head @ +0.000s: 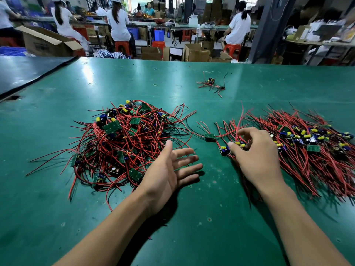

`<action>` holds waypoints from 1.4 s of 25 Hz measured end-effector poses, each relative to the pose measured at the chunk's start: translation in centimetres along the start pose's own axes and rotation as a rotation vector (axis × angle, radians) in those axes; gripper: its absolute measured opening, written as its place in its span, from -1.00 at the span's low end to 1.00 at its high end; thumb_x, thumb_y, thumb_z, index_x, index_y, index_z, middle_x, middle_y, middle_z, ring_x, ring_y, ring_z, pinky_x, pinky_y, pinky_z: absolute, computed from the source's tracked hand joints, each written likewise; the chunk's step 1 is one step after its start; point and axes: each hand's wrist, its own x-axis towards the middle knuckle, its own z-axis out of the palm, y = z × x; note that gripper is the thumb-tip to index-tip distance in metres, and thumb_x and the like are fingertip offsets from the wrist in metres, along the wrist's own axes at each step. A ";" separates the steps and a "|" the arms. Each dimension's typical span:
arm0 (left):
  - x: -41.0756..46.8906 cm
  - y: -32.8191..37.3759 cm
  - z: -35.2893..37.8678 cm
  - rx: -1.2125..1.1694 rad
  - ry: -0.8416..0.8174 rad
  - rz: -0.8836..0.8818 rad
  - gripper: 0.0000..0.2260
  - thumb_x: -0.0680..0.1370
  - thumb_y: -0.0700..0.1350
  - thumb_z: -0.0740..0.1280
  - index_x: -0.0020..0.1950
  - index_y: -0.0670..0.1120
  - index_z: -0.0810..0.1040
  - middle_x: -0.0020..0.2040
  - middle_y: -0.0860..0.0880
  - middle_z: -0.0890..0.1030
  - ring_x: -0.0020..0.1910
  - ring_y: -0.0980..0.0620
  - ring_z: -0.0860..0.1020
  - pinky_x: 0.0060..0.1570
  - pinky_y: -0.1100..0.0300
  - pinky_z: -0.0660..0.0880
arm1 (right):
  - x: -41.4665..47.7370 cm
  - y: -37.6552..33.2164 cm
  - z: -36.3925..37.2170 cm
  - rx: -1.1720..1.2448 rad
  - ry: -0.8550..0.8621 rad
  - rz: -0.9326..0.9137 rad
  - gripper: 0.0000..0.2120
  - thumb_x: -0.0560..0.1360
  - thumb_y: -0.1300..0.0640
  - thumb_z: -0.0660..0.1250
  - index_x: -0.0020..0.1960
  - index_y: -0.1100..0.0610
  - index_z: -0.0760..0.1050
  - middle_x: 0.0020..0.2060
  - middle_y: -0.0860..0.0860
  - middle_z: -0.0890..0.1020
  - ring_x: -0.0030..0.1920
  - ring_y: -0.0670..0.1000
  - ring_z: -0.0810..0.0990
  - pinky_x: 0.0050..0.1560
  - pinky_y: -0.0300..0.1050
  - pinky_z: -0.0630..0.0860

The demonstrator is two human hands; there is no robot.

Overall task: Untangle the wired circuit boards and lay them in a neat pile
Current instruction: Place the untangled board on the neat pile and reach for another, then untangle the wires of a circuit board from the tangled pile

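- A tangled heap of green circuit boards with red and black wires (123,143) lies on the left of the green matted surface (211,217). It is large, so I judge about half the sorting is left.
- A combed pile of boards with wires lying parallel (311,150) lies on the right, already big.
- One loose green board (210,137) lies between them, and a small wired cluster (211,83) sits well apart, farther back.
- The left hand (171,169) is spread and holds nothing, just beside the heap.
- The right hand (255,150) pinches a yellow-capacitor board (240,144) at the pile's left edge.

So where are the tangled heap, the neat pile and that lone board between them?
tangled heap (123,143), head view, middle of wires.
neat pile (311,141), head view, row of boards.
lone board (210,137), head view, green face.
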 end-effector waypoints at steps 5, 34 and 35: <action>0.1 0.0 0.1 0.012 -0.006 0.000 -0.40 0.63 0.23 -0.01 0.19 -0.25 0.52 0.16 -0.26 0.63 0.11 -0.21 0.64 0.11 -0.05 0.55 | -0.8 -1.3 1.1 -0.028 -0.084 -0.154 -0.77 0.50 0.10 0.47 0.14 0.11 0.62 0.03 0.05 0.59 0.05 0.10 0.56 0.19 0.01 0.49; 0.5 -0.6 -0.1 0.030 -0.029 0.075 -0.72 0.65 -0.09 0.18 0.08 -0.28 0.57 -0.17 -0.23 0.66 -0.23 -0.14 0.66 -0.17 0.05 0.60 | -0.8 -7.0 -1.5 1.168 -0.804 0.408 -0.77 0.46 0.11 0.33 0.04 0.18 0.66 -0.25 0.02 0.63 -0.44 -0.12 0.42 -0.49 -0.32 0.37; 0.5 -0.7 -0.1 -0.003 -0.039 0.082 -0.70 0.64 -0.07 0.20 0.11 -0.26 0.60 -0.17 -0.22 0.65 -0.26 -0.13 0.63 -0.18 0.03 0.56 | -1.7 -6.5 -0.7 1.103 -0.882 0.398 -0.71 0.44 0.12 0.35 0.10 0.21 0.64 -0.23 0.04 0.64 -0.44 -0.11 0.46 -0.48 -0.31 0.41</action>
